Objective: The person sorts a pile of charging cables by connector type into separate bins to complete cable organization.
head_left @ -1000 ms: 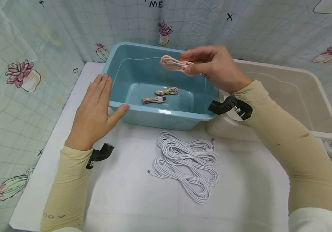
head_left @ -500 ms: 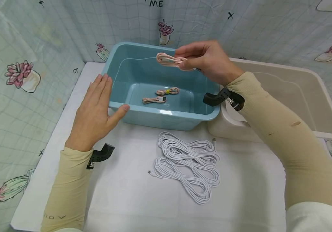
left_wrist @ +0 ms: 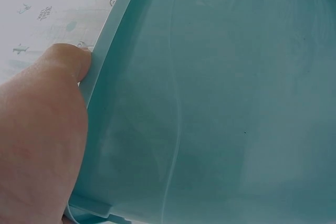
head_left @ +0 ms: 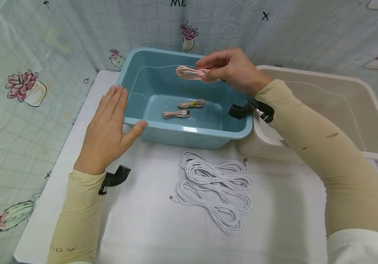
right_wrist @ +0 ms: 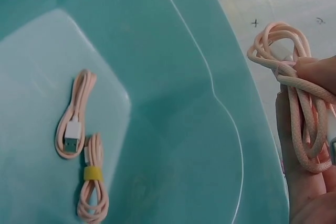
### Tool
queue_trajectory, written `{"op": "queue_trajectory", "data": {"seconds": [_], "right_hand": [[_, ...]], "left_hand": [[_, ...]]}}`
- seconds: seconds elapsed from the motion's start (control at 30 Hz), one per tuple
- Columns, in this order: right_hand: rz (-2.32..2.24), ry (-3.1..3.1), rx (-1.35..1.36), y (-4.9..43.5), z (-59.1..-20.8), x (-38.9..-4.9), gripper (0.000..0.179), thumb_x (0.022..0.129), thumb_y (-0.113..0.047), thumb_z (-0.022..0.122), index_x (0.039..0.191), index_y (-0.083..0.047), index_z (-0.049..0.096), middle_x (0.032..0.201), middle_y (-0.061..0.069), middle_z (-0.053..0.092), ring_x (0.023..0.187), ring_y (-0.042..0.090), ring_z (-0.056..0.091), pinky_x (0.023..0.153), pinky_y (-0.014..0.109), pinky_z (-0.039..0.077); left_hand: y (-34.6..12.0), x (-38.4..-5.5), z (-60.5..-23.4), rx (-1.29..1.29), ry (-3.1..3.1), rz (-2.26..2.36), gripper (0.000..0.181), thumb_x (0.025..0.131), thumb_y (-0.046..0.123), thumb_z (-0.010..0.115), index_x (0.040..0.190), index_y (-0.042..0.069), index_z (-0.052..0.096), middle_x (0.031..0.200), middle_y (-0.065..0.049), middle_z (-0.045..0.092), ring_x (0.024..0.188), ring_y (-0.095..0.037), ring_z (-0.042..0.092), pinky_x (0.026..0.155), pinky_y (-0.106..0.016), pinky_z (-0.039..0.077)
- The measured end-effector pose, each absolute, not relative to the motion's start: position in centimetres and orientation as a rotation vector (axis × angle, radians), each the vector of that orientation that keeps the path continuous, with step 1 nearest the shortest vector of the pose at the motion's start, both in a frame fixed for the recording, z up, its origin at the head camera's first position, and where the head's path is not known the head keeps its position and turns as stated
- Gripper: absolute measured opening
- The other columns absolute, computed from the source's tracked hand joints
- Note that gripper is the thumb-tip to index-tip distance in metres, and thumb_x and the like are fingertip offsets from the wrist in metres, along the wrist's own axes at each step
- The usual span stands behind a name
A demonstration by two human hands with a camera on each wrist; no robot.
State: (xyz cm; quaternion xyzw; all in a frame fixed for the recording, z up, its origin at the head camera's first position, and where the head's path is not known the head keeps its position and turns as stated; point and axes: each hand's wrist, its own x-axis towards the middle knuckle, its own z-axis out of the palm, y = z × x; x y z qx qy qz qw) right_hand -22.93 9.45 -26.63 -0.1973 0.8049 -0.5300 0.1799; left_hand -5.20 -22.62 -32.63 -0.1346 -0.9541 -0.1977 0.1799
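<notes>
Over the back right of the blue bin, my right hand pinches a coiled pink charging cable between thumb and fingers; the right wrist view shows the loops of the held cable close up. My left hand lies with straight fingers against the bin's left front corner, thumb at the rim. On the bin's floor lie two more coiled pink cables: one with a yellow tie, the other showing a white USB plug. The left wrist view shows mostly the bin's inner wall.
A beige bin stands right of the blue one, partly behind my right forearm. Several loops of long white cable lie on the white table in front. A curtain printed with cacti hangs behind and at the left.
My right hand has moved left over the blue bin with the pink cable, dipping slightly in the last half second. The left hand has stayed at the corner.
</notes>
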Motion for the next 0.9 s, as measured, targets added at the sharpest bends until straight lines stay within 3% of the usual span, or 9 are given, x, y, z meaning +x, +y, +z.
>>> {"op": "queue_trajectory", "data": {"seconds": [0.1,0.33,0.53,0.9], "right_hand": [[-1.483,2.282,-0.572,9.6,-26.9,-23.1,0.033,0.089,-0.010,0.080,0.122,-0.014,0.077,0.112,-0.002,0.076,0.105,0.020,0.067,0.087,0.025,0.056],[-1.450,2.253,-0.596,9.7,-27.5,-23.5,0.031,0.088,-0.006,0.079,0.119,-0.011,0.078,0.106,-0.005,0.079,0.100,0.016,0.071,0.085,0.024,0.058],[-1.418,2.264,-0.606,9.7,-27.6,-23.4,0.032,0.088,-0.008,0.079,0.121,-0.011,0.077,0.108,-0.005,0.079,0.102,0.017,0.070,0.087,0.024,0.058],[-1.408,2.288,-0.602,9.8,-27.7,-23.5,0.031,0.089,-0.008,0.079,0.120,-0.011,0.077,0.106,-0.005,0.079,0.101,0.016,0.070,0.086,0.024,0.058]], "left_hand": [[-22.6,-5.2,-32.6,-0.381,-2.703,-0.559,0.085,0.101,0.053,0.057,0.160,-0.003,0.032,0.167,-0.023,0.034,0.162,-0.035,0.023,0.135,-0.048,0.017],[-22.6,-5.2,-32.7,-0.381,-2.704,-0.557,0.089,0.102,0.062,0.049,0.160,-0.003,0.031,0.167,-0.023,0.035,0.162,-0.035,0.023,0.135,-0.049,0.017],[-22.7,-5.1,-32.6,-0.378,-2.701,-0.560,0.087,0.101,0.058,0.053,0.160,-0.003,0.032,0.166,-0.024,0.035,0.162,-0.035,0.024,0.135,-0.049,0.017],[-22.5,-5.3,-32.8,-0.393,-2.673,-0.557,0.097,0.101,0.073,0.033,0.159,-0.005,0.033,0.165,-0.025,0.037,0.161,-0.037,0.026,0.134,-0.051,0.019]]}}
